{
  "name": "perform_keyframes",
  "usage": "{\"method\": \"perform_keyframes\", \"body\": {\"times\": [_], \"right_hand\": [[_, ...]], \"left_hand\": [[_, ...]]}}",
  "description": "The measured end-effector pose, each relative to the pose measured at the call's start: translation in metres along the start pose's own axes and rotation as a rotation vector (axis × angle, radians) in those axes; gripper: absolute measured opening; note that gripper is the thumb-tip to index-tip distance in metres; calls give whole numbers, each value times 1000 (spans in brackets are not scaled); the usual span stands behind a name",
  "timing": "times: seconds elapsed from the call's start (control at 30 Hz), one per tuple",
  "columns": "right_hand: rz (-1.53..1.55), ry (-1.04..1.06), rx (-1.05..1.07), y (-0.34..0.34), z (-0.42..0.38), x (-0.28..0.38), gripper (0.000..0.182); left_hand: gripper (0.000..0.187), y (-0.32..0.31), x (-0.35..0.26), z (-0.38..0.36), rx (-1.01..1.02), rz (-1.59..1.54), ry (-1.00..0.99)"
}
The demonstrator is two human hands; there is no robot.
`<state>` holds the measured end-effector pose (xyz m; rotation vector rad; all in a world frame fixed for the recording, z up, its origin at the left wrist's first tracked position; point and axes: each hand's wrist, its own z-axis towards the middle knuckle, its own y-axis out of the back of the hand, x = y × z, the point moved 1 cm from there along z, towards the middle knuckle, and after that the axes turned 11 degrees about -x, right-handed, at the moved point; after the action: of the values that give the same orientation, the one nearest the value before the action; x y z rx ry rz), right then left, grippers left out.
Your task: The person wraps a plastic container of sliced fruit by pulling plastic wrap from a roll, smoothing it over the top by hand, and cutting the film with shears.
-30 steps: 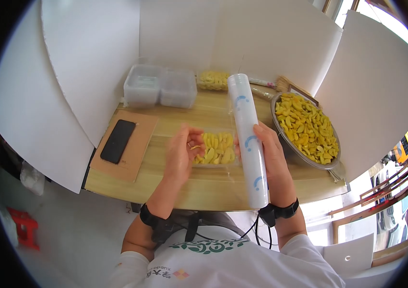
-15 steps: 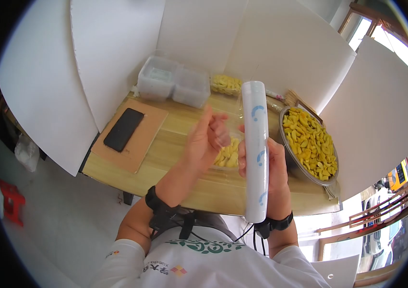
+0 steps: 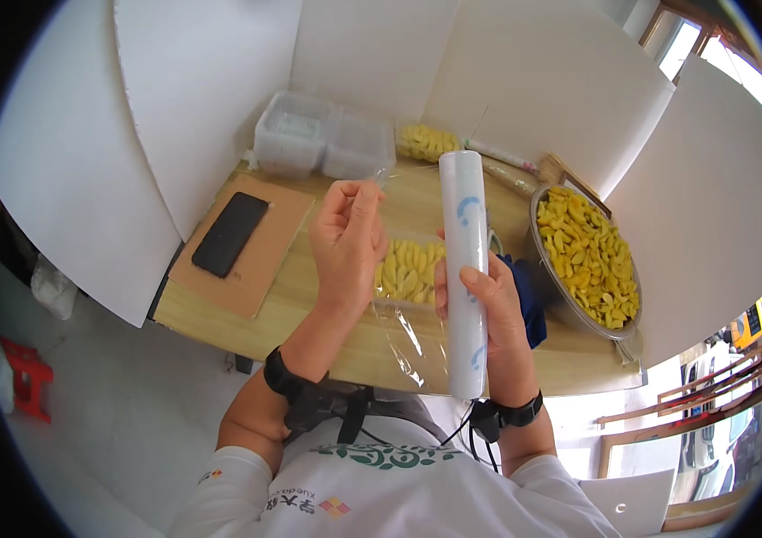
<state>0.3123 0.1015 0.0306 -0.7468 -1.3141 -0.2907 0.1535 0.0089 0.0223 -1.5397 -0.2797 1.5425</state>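
Note:
My right hand (image 3: 505, 309) is wrapped round a white roll of cling film (image 3: 462, 247) with blue marks, held upright above the table. To its left, my left hand (image 3: 345, 235) is closed in a pinch on the film's free edge. A clear sheet of film (image 3: 406, 345) stretches between the hand and the roll, catching the light. Beneath the sheet lies a batch of pale yellow slices (image 3: 408, 276), apparently in a clear tray whose edges are hard to make out.
A metal basin (image 3: 544, 291) of yellow pieces stands at the right, with dark blue cloth (image 3: 524, 300) beside it. Clear plastic containers (image 3: 359, 148) and a pack of yellow slices (image 3: 428, 141) are at the back. A black phone (image 3: 230, 238) rests on brown board (image 3: 278, 242) at left.
My left hand has moved left and up, away from the roll, drawing out film. The roll has shifted slightly left, and the blue cloth has come into view.

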Motion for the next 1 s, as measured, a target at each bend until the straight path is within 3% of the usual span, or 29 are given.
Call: {"method": "perform_keyframes", "body": {"times": [0.17, 0.3, 0.47, 0.57, 1.0], "right_hand": [[-4, 35, -46, 1, -2, -1, 58], [-73, 83, -93, 0, 0, -1, 65], [17, -4, -79, 6, 6, 1, 49], [2, -14, -127, 8, 7, 2, 49], [-52, -56, -90, 20, 14, -1, 47]], "left_hand": [[21, 3, 6, 1, -47, 15, -52], [21, 3, 9, 4, -84, 39, -48], [21, 0, 11, 9, -98, 39, -2], [20, 4, 13, 12, -26, 22, 21], [8, 9, 20, 21, -65, -48, 110]]}}
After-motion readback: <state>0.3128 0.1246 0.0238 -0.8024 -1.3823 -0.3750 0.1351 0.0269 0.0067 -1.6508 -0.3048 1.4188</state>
